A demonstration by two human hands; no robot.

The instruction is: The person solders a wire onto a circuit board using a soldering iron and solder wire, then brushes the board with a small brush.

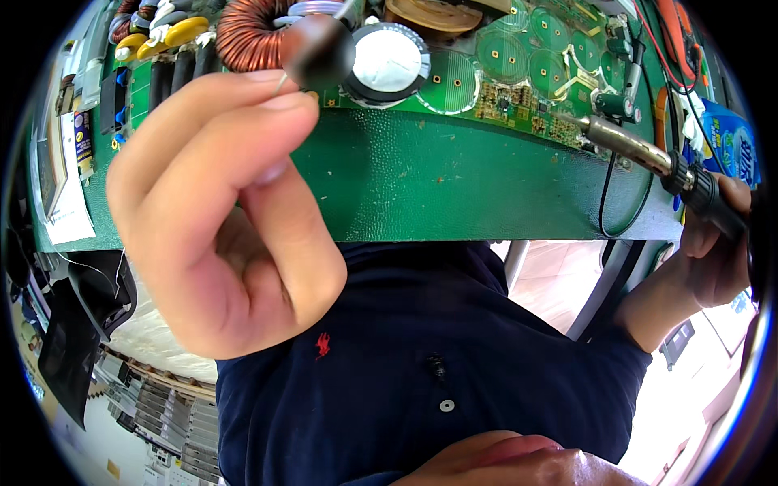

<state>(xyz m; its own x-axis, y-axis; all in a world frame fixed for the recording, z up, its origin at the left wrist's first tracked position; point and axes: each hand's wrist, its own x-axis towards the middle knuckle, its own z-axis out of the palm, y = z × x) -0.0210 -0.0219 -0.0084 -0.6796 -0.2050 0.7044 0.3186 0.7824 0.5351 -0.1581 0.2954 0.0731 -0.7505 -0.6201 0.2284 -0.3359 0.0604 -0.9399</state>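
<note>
My left hand (223, 215) is raised over the near edge of the green bench, fingers curled, with thumb and fingertips pinched together. At the pinch shows a thin metal lead, and just beyond it is a dark, round, blurred component (324, 55); its exact kind is not clear. Over at the far right, my right hand (717, 235) is closed around the dark handle of a soldering iron (636, 147). The iron's metal barrel points left, its tip close to the right part of a green circuit board (519, 105).
On the board stand a copper-wound coil (247, 36), a white-topped cylindrical capacitor (387, 61) and yellow disc components (186, 31). A black cable (604, 202) loops over the right of the green bench top (454, 186). A blue package (729, 138) stands at the right.
</note>
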